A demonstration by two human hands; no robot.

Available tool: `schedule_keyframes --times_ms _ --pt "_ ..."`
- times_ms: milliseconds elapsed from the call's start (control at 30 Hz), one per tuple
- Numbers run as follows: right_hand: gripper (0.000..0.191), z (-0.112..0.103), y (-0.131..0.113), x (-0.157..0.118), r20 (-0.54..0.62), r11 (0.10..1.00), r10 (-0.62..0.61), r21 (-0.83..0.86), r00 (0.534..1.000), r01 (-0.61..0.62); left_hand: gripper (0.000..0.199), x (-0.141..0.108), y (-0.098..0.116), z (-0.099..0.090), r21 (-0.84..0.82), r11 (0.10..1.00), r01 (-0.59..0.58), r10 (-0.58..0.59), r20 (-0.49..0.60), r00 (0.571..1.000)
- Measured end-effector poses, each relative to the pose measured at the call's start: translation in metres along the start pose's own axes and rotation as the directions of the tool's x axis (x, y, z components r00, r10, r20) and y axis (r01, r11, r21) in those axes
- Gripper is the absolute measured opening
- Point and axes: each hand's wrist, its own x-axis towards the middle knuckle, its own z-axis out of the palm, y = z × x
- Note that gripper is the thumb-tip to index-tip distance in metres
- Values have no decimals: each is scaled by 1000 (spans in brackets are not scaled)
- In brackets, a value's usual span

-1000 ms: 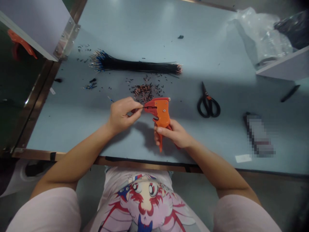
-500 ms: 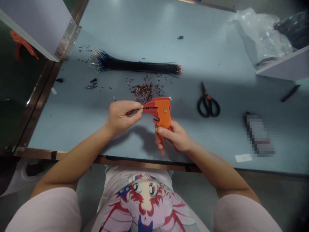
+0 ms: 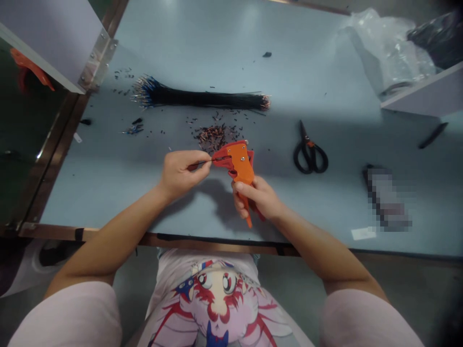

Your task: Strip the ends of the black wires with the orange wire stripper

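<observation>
Head view: had a black wire (image 3: 198,164) pinched in the left hand (image 3: 183,173), tip at the nose of an orange stripper (image 3: 241,163) gripped in the right hand (image 3: 258,195), near the front edge of the table (image 3: 340,202). Going by bare copper (image 3: 266,102) on the bundle (image 3: 202,99) nearer the left edge, plus that scrap pile (image 3: 212,137), probably got loads done; couldn't tell how many to go. Versus earlier, tipped the stripper leftward, showing a red part (image 3: 251,157) behind.

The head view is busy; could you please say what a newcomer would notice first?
Probably the orange-and-red wire stripper in the right hand, near the centre, with a thin black wire at its tip, pinched by the left hand. A thick bundle of black wires lies beyond; scissors lie to the right.
</observation>
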Motion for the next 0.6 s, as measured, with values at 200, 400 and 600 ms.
schedule_keyframes --times_ms 200,400,600 --pt "30 -20 -13 5 -207 982 -31 178 978 69 5 6 -12 -9 -13 996 86 -87 -175 981" --pt "36 -18 -5 5 -32 989 123 89 992 -120 6 5 -9 -4 -67 993 94 -102 -123 987" --pt "38 -13 -1 4 58 980 143 131 988 -149 6 4 -3 -3 -66 995 74 -81 -101 992"
